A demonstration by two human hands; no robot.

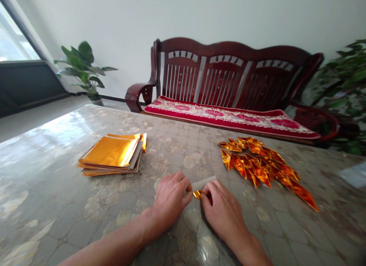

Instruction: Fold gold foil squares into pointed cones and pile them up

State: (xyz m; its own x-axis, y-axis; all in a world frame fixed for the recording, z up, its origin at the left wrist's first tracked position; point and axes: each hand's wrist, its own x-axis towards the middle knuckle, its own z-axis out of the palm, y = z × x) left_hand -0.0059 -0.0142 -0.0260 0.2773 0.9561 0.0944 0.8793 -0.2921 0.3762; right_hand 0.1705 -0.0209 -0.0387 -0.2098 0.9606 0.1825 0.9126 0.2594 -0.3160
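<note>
Between my two hands is a sheet of gold foil paper [203,184], partly folded, its dull grey back showing along the top and a bit of shiny gold below. My left hand [173,195] pinches its left end, thumb and fingers pressed together. At the other end my right hand [221,203] grips the paper with bent fingers, hiding part of it. To the left lies a stack of flat gold foil sheets [110,151]. Folded gold foil pieces with pointed ends [260,165] lie in overlapping rows at the right.
The table [168,144] has a glossy cover with a flower and tile pattern. A clear plastic item [354,173] rests at its right edge. Beyond stands a dark red wooden bench [223,71] with a red floral cushion [228,117]. Potted plants [84,67] flank it.
</note>
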